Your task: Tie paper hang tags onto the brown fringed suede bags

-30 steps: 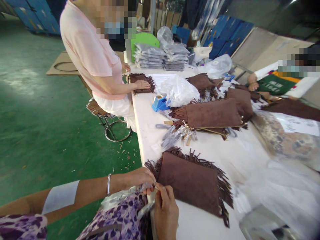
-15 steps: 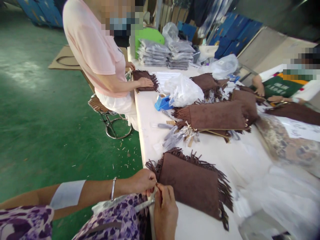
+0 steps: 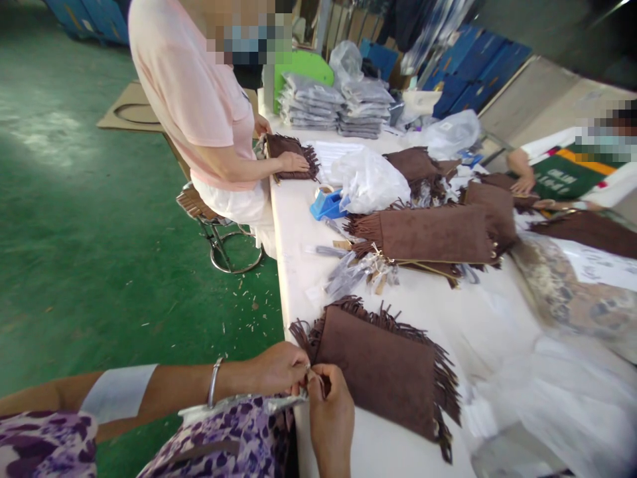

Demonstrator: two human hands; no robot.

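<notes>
The green floor (image 3: 54, 285) spreads down the left side, a flat cardboard sheet (image 3: 132, 109) lying on it. The person's left forearm comes in from the lower left, wearing a white patch (image 3: 119, 393) and a silver bracelet (image 3: 215, 382). Beyond it a co-worker in pink (image 3: 194, 113) sits on a stool (image 3: 223, 251), one hand flat on a smaller brown pouch (image 3: 284, 145) at the far edge of the white table (image 3: 297, 282).

The left hand (image 3: 281, 368) is curled, its fingertips closed on a small pale piece (image 3: 308, 369) (too tiny to make out properly). The right hand (image 3: 332, 411) meets it there, thumb and fingers pinching the same spot. Just beside them, to the right, the brown fringed pouch (image 3: 378, 372) lies flat on the table, fringe along its far and right edges.

Past it are a blue tape dispenser (image 3: 328, 206), a crumpled white bag (image 3: 373, 179) and a pile of brown pouches (image 3: 432, 236). Clear plastic (image 3: 572, 411) covers the near right, below a patterned bundle (image 3: 582, 285); at far right another co-worker's white sleeve (image 3: 540, 145) reaches over the table.
</notes>
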